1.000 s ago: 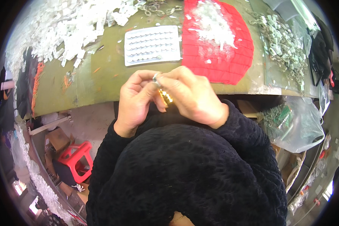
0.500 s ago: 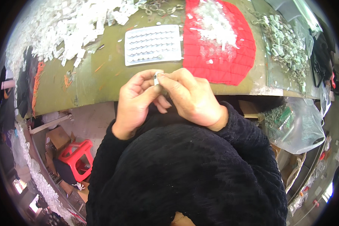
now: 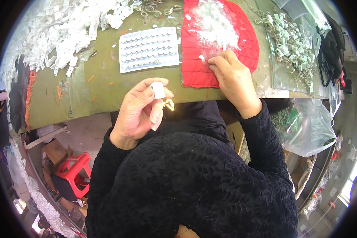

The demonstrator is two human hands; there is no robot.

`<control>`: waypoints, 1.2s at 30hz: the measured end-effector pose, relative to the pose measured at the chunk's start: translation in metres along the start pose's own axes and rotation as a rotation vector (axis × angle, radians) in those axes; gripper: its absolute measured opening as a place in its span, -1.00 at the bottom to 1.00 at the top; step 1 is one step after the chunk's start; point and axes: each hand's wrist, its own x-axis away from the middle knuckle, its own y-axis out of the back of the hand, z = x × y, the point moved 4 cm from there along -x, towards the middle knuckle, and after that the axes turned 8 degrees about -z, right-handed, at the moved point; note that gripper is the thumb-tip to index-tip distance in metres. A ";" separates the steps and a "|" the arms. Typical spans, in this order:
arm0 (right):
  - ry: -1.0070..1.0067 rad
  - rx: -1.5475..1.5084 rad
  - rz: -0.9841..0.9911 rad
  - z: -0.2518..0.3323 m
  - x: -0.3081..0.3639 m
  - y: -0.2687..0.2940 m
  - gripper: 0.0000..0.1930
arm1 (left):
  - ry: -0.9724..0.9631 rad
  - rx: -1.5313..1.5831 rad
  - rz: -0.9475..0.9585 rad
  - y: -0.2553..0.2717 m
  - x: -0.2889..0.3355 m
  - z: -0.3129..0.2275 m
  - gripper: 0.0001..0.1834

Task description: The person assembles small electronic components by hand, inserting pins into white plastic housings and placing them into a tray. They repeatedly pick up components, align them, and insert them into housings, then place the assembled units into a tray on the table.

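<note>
Between the thumb and fingers of my left hand (image 3: 135, 113) is a small white square piece (image 3: 158, 90), held up just past the table's near edge. A small gold-coloured link or loop (image 3: 169, 104) hangs by the fingertips of that hand. My right hand (image 3: 236, 81) reaches over the red quilted cloth (image 3: 200, 75), its thumb and forefinger pinched together at the cloth. Whether anything sits in that pinch is too small to see. Near those fingertips lies a small whitish bit (image 3: 202, 58). Farther back on the cloth spreads a heap of clear and white small pieces (image 3: 216, 25).
A white tray (image 3: 146, 68) with rows of round white pieces lies left of the cloth. White tags (image 3: 63, 35) pile at the far left, chained tags (image 3: 291, 43) at the right. Below are a red stool (image 3: 73, 168) and a clear plastic bag (image 3: 315, 131).
My hands were together over the small white piece. Now the right hand has let go and moved right to the red cloth, while the left keeps the piece.
</note>
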 end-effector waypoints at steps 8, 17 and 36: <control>0.013 -0.323 0.017 0.043 -0.014 0.010 -0.87 | 0.040 -0.133 -0.068 -0.004 0.001 0.008 -0.58; 0.227 -0.173 0.275 0.094 -0.022 0.005 -0.85 | 0.018 -0.233 -0.095 -0.012 0.008 0.005 -0.73; 0.152 -0.263 0.178 0.090 -0.014 0.003 -0.83 | 0.008 -0.241 -0.119 -0.016 0.007 0.003 -0.76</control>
